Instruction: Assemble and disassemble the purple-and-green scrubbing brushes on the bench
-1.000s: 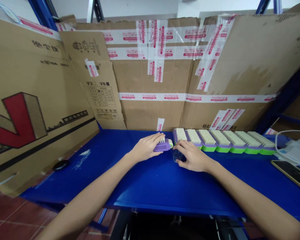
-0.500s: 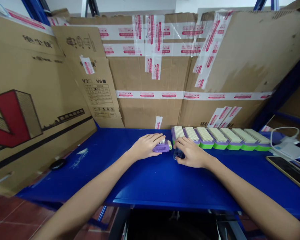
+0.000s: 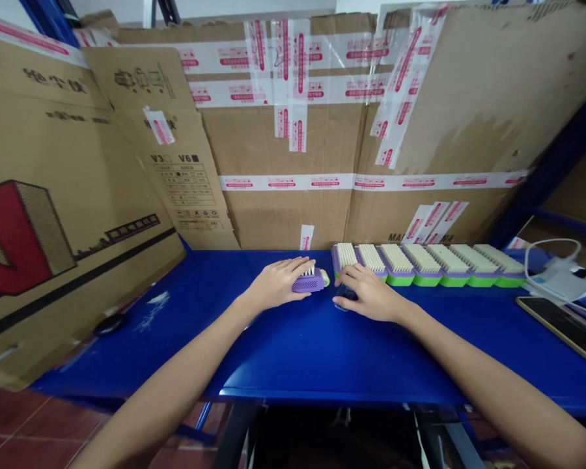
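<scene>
My left hand point(image 3: 277, 281) is closed around a purple scrub brush point(image 3: 308, 282) with white bristles facing up and a pale green-edged end on its right. My fingers cover much of the bristles. Just to the right, my right hand point(image 3: 368, 293) is closed on a small dark, see-through object point(image 3: 344, 297) at the tabletop; its kind is hard to make out. A gap of blue table lies between the brush and this object. Behind my right hand runs a row of several purple-and-green brushes point(image 3: 424, 262), bristles up.
The blue table point(image 3: 293, 358) is backed by taped cardboard point(image 3: 283, 143), with another cardboard panel point(image 3: 97, 195) on the left. A phone point(image 3: 561, 329) and a white cable point(image 3: 551, 244) lie at the right. A black round object point(image 3: 110, 324) sits near the left edge.
The whole view has shifted slightly. Both hands keep their holds, and the brush and dark object stay in nearly the same places on the table.
</scene>
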### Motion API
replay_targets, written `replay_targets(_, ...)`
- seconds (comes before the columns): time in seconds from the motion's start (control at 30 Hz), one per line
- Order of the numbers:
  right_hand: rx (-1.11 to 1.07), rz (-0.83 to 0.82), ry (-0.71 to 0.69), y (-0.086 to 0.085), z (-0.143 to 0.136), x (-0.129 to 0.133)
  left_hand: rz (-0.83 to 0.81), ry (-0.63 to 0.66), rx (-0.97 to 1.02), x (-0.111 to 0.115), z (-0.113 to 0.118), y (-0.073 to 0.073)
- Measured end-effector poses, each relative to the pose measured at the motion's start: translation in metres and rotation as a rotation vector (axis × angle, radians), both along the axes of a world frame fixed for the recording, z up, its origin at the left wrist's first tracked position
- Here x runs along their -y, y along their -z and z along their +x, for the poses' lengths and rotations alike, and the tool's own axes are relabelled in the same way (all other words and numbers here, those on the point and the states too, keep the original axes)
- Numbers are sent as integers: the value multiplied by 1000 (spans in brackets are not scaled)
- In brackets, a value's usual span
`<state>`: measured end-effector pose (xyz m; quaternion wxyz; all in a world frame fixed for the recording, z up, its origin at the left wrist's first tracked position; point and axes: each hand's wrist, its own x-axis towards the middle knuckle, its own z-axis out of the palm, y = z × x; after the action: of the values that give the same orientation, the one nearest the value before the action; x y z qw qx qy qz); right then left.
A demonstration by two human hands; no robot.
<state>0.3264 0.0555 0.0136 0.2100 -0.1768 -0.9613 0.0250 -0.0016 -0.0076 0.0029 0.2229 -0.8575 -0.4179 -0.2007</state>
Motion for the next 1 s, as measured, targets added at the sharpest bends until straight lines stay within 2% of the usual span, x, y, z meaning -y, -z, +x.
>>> replay_targets(0.6,29,78,80,-7,3,1,-3,15,-17,3,6,-1)
replay_targets(1.0,51,70,65,-5,2,-1,-34,52,10,6,11,-1)
